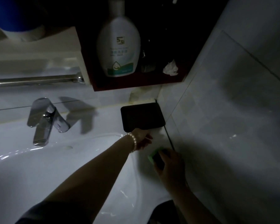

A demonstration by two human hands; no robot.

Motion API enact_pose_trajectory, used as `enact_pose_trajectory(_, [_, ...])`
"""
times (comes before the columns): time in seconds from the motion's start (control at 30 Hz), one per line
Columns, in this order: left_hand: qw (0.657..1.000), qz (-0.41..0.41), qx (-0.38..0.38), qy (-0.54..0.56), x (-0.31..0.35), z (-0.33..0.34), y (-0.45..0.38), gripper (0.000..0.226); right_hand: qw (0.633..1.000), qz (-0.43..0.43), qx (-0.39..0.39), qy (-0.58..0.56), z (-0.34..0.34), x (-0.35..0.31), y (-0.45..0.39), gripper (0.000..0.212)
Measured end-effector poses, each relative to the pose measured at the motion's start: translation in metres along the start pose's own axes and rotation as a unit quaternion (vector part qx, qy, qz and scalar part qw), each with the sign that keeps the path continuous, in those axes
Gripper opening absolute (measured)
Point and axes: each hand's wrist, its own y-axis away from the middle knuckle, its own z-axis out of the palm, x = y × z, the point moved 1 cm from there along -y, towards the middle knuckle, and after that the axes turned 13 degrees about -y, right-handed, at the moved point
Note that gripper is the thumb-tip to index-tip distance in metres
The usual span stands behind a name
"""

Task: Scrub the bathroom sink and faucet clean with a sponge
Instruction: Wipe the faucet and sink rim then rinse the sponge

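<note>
Head view, right hand (171, 168) gripping sponge (157, 156)

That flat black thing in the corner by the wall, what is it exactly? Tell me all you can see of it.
The flat black rounded-corner tray looks like a matte soap dish or mat, rectangular, with nothing visible on it. It sits on the white ceramic sink ledge, pushed into the corner by the grey tiled wall, under the dark red shelf. It seems tilted, its near edge lifted. The left hand, with a pearl bracelet at the wrist, touches that near edge. Its material is unclear in the dim light.
</note>
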Motion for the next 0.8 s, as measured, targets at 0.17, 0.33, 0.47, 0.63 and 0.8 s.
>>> enact_pose_trajectory(0.17, [0.984, 0.008, -0.026, -0.175, -0.044, -0.034, 0.033, 0.025, 0.989, 0.049, -0.048, 0.131, 0.018, 0.005, -0.014, 0.044])
enact_pose_trajectory(0.33, [0.944, -0.051, -0.051, -0.322, -0.118, -0.089, 0.072, 0.020, 0.992, 0.041, -0.013, 0.118, 0.032, -0.016, 0.023, 0.051])
enact_pose_trajectory(0.47, [0.935, -0.099, -0.031, -0.338, -0.175, -0.126, 0.098, 0.017, 0.984, -0.147, -0.097, 0.015, 0.055, -0.047, 0.075, 0.056])
enact_pose_trajectory(0.63, [0.945, -0.101, 0.047, -0.308, -0.227, -0.164, 0.123, 0.011, 0.995, 0.034, 0.073, -0.058, 0.044, -0.052, 0.026, 0.048])
enact_pose_trajectory(0.8, [0.958, -0.097, 0.099, -0.251, -0.260, -0.185, 0.142, 0.012, 0.966, 0.244, 0.083, 0.009, 0.063, -0.051, -0.009, 0.055])
